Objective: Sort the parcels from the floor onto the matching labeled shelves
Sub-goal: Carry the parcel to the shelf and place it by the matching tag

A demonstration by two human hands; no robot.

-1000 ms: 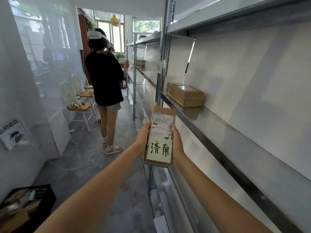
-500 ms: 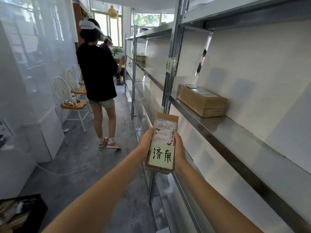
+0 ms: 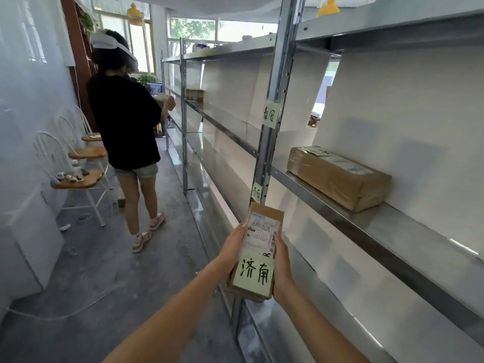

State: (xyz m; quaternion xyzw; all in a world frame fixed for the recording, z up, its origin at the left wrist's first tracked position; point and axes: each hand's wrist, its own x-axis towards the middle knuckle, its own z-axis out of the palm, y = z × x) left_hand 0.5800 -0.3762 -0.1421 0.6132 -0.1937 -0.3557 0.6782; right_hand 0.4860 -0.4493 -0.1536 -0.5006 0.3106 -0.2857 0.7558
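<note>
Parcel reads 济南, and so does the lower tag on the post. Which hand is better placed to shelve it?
Right, probably. Both hands grip the parcel, but the right hand is on the rack side, nearest the shelf below the 济南 tag; the left hand faces the aisle.

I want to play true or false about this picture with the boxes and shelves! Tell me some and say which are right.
1. Both hands, left hand and right hand, hold the small brown cardboard parcel. True.
2. The parcel's pale green handwritten note is blank. False: it bears two black characters.
3. A large brown cardboard box lies on the metal shelf. True.
4. The person in the black shirt sits on a chair. False: they stand in the aisle.
</note>
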